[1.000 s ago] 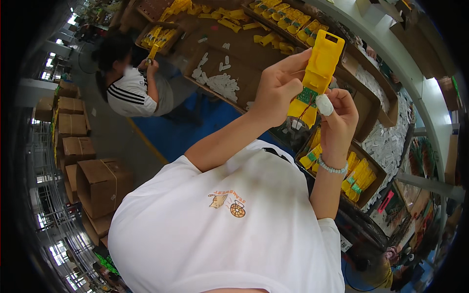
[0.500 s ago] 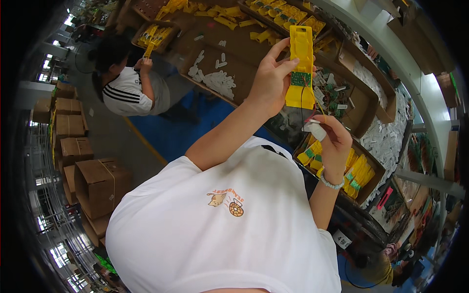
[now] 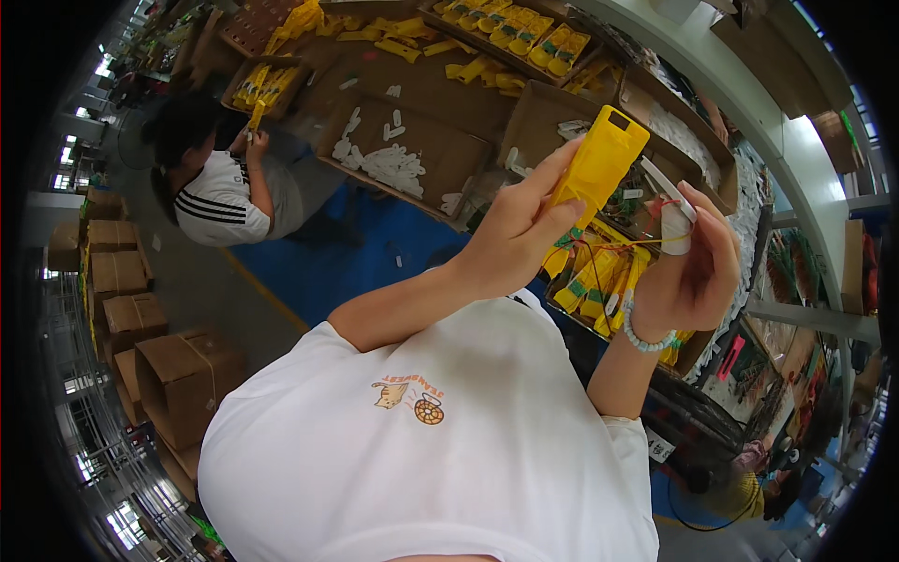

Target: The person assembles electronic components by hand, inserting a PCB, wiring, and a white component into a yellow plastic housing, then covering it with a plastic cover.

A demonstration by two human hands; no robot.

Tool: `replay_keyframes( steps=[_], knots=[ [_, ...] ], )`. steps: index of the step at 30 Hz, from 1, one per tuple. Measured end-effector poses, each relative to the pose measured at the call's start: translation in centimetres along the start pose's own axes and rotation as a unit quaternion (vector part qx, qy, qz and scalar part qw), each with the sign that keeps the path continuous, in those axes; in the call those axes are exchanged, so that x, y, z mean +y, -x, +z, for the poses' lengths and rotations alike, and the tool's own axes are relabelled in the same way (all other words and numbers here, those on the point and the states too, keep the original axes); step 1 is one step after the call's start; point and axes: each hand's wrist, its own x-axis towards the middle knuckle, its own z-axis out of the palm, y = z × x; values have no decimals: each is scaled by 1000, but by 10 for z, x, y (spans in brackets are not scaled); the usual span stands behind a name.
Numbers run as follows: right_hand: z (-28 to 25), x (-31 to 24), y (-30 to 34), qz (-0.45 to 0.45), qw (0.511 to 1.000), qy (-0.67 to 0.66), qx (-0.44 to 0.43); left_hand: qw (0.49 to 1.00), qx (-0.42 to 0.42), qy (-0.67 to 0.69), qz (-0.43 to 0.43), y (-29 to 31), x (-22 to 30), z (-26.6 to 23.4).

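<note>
- Blue floor (image 3: pixel 300 267) borders the near edge of a brown tray (image 3: pixel 448 155).
- Left hand (image 3: pixel 515 227): fingers clamped on a yellow casing (image 3: pixel 607 155).
- Right hand (image 3: pixel 695 281): fingers pinching a white strip (image 3: pixel 661 183); wires (image 3: pixel 637 244) span the gap.

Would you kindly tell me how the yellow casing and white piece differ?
The yellow casing is broad; the white piece is slim. The casing's far end leans right, the white piece's left. The left hand holds the casing, the right hand the white piece. Both are hand-held.
</note>
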Motion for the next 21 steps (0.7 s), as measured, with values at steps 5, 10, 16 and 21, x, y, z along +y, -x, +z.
replay_keyframes(
  steps=[5,10,16,21],
  knots=[
    [2,1,-7,-63,993,66,-77,994,-57,-83,-35,8,17,-3],
    [4,1,-8,-114,983,124,-75,987,-85,-108,-80,7,19,-10],
    [11,14,0,-48,992,107,-53,997,-56,-54,0,7,10,-4],
    [14,24,1,39,986,25,-159,966,-77,195,-150,8,10,-19]
  ],
)
